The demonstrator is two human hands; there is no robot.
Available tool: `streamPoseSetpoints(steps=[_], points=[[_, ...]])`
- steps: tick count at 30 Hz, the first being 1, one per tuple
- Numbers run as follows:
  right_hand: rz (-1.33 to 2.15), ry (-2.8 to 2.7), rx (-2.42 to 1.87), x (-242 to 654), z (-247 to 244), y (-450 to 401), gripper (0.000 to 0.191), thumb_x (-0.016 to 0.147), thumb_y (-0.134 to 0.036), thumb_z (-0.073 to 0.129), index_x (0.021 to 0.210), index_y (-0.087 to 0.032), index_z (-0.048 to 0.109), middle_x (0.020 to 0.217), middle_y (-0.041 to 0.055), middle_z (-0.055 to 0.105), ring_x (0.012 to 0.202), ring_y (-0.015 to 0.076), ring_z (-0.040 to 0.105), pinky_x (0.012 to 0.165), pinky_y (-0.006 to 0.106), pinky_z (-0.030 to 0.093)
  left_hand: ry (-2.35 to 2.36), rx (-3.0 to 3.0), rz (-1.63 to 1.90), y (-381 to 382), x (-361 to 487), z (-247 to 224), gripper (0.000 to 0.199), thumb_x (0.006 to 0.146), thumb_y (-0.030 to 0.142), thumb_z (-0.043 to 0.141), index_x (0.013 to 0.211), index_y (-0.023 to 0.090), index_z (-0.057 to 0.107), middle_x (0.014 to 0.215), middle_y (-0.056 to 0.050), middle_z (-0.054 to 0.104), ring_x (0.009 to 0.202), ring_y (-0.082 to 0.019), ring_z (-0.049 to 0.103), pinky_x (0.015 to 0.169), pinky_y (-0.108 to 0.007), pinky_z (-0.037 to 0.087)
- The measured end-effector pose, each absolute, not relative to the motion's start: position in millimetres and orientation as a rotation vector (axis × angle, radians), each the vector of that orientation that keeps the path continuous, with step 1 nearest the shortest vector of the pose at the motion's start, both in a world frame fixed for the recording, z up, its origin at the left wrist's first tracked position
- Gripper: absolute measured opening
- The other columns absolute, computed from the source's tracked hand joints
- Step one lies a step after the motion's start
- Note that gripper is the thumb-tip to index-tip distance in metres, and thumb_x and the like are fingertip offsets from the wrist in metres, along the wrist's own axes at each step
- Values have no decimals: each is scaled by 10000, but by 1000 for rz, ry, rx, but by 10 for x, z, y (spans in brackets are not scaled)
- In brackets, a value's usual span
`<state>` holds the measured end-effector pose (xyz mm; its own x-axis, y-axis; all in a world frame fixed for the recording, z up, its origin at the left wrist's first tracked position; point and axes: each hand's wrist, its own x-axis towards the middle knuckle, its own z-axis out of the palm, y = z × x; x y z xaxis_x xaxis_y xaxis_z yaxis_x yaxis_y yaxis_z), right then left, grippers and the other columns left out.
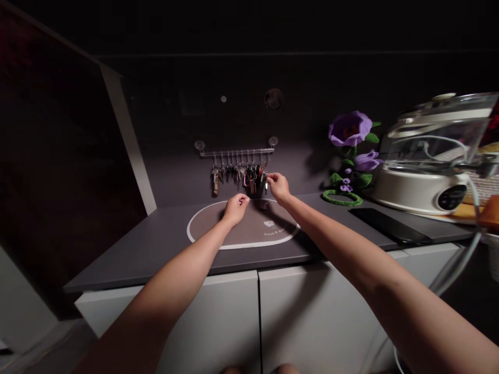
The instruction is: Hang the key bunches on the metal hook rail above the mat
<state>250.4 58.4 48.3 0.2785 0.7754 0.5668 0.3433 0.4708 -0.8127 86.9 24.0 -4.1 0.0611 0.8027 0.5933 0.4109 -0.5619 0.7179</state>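
Observation:
Several bunches of keys (236, 172) hang in a row from a clear hook rail (236, 152) on the dark wall. At the right end of that row, my right hand (278, 187) pinches at the last bunch of keys (266, 184) with thumb and fingertips. My left hand (236, 209) is held over the oval brown mat (210, 231), lower and to the left. Its fingers are curled in and the thumb is pressed to them; whether anything is between them is hidden. A brown tag (215, 184) hangs at the row's left end.
To the right, purple artificial flowers (351, 129) stand in a green ring base (342, 198). A black phone-like slab (390, 226) lies on the dark counter (156, 254). Beyond it is a white appliance (413, 189) with a clear cover and a cable (474, 208).

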Motion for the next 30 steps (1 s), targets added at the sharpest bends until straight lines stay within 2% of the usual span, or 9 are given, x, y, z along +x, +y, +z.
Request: streamPoseSetpoints(steps=[7,12,19,24,30], points=[[562,-1539,-1233,2518,130,356,117,725,-218,539,765,-133,608,692,20,624,585,89,508,609,212,400,1207,2018,1438,215,860,-29,113,774,187,489,763,134,588,702,-22,613,666,-107,545,674,-231,435],[411,-1771,-1383,2575,-7,376,111,722,-247,569,718,-150,623,690,17,641,633,103,538,624,206,389,1265,2009,1402,191,861,-14,109,772,178,498,754,133,595,696,-26,613,670,-113,550,678,-237,442],[275,-1912,-1520,2574,20,362,175,716,-323,609,759,-156,638,758,30,659,700,123,567,659,213,391,1282,2024,1341,183,864,-27,98,762,141,503,761,132,601,733,-33,625,681,-108,551,683,-229,443],[330,-1921,-1488,2541,-2,391,75,689,-236,625,684,-161,620,738,18,658,666,113,563,634,206,384,1266,2047,1318,226,863,-55,103,751,126,509,749,136,612,756,-40,636,690,-113,554,707,-239,447],[310,-1913,-1451,2529,-13,426,60,675,-207,606,637,-162,615,622,0,615,575,100,510,571,210,350,1249,2020,1326,257,858,-69,90,728,117,541,743,136,627,749,-40,638,698,-119,557,727,-250,451]])
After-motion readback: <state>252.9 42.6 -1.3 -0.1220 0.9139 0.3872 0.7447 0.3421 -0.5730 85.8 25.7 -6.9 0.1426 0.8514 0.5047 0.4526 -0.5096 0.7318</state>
